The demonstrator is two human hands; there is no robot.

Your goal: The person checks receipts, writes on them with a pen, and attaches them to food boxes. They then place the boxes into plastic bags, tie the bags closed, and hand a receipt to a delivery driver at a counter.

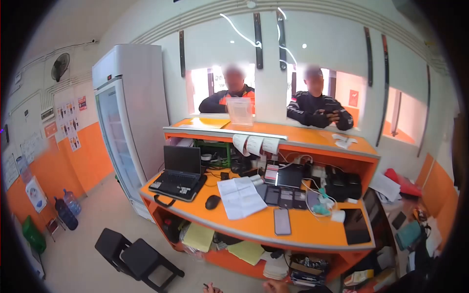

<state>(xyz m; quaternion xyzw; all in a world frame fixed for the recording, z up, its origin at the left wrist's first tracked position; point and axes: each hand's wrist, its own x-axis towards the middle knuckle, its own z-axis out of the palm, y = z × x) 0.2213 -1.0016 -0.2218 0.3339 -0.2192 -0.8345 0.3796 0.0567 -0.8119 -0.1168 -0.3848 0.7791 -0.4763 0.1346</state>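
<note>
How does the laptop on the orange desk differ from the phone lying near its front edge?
The laptop is larger and stands open, screen upright; the phone is small and lies flat. The laptop sits at the desk's left end, the phone near the front middle. Both screens are dark.

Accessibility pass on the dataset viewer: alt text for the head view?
An orange service desk holds an open laptop, mouse, papers and several phones. Two people lean at wall windows behind it; a tall glass-door fridge stands at left, two black stools on the floor.
</note>
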